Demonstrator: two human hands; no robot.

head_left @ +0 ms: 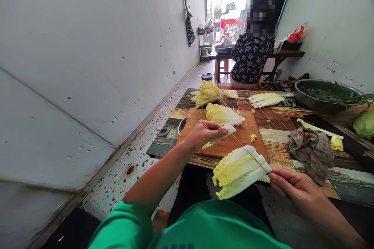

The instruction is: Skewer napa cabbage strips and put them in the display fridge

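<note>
My left hand [209, 132] pinches a single strip of napa cabbage leaf [229, 129] by its white stem, above the cutting board [193, 118]. In front of my body, my right hand [292, 184] is closed at the stem end of several cabbage leaves [242, 171] threaded side by side on a thin wooden skewer [237, 139]. The skewer's bare end sticks out toward the leaf in my left hand. On the board, just beyond my left hand, lies a pile of loose cabbage leaves [223, 114]. A small leaf scrap [253, 137] rests near it.
Finished-looking skewered leaves [265, 100] and a leafy heap [206, 93] lie at the table's far side. To the right are a crumpled rag [312, 151], a metal bowl of greens [330, 93] and a round green cabbage [365, 122]. A person [253, 56] sits beyond the table.
</note>
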